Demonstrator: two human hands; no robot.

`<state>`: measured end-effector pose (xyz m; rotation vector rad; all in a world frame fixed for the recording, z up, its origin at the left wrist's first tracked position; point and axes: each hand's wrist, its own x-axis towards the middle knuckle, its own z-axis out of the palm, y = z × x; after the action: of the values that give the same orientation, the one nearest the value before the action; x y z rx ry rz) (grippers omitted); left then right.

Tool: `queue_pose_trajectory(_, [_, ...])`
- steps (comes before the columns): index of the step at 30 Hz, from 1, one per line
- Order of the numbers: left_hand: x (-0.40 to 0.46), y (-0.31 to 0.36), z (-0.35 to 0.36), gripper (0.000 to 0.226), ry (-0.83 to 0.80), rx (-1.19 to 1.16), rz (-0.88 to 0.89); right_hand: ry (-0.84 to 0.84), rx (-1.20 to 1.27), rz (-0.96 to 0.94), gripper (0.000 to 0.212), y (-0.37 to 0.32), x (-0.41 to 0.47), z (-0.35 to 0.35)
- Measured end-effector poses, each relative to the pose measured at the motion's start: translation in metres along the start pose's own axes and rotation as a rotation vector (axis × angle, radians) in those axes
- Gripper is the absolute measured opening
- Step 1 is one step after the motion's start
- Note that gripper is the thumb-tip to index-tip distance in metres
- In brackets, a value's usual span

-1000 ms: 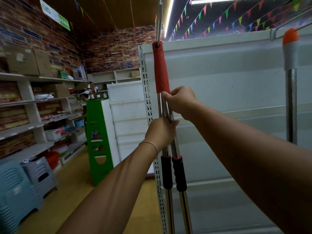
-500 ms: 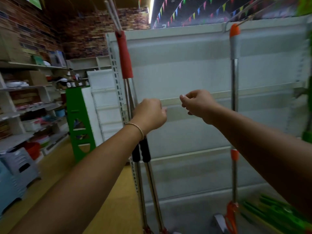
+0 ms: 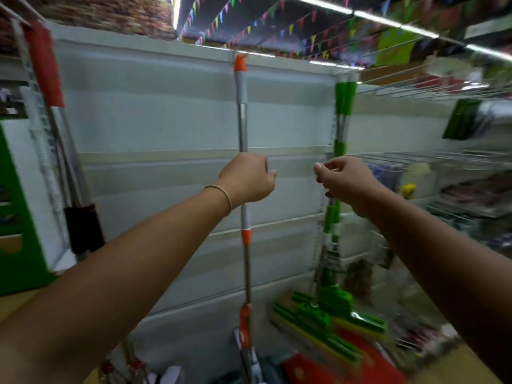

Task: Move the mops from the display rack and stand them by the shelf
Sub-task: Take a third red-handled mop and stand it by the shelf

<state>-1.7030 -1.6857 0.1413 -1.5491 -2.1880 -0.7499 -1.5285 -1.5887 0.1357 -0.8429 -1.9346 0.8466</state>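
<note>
Two red-handled mops (image 3: 44,67) lean on the left edge of the white shelf panel (image 3: 152,120), apart from both hands. An orange-and-grey mop (image 3: 241,120) stands upright against the panel's middle. My left hand (image 3: 246,177) hangs in front of its pole with fingers curled; the pole passes behind the hand and no grip shows. Two green-handled mops (image 3: 343,106) stand at the panel's right post, their green heads (image 3: 332,314) on the floor. My right hand (image 3: 346,184) is loosely closed on nothing, in front of the green poles.
Wire display racks (image 3: 415,159) with goods run along the right. A green stand (image 3: 16,259) is at the far left. Red and green packaged items (image 3: 360,364) lie on the floor at the shelf's foot. The view is motion-blurred.
Both hands let go of the red mops, which stay leaning at the shelf's left edge. My view and hands have swung right, past the orange mop towards the green mops.
</note>
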Motion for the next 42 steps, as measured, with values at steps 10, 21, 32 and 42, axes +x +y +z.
queue_pose_trajectory(10, [0.016,0.196,0.072,0.029,-0.038,-0.155,0.26,0.251,-0.156,0.105,0.024,0.086,-0.045,-0.196])
queue_pose_trajectory(21, [0.043,0.366,0.164,0.032,-0.129,-0.365,0.517,0.489,-0.272,0.295,0.019,0.175,-0.085,-0.353])
queue_pose_trajectory(32, [0.126,0.513,0.29,0.032,-0.236,-0.546,0.677,0.703,-0.4,0.44,0.021,0.278,-0.053,-0.477])
queue_pose_trajectory(42, [0.214,0.606,0.373,0.038,-0.333,-0.622,0.756,0.832,-0.5,0.539,0.021,0.345,0.005,-0.551])
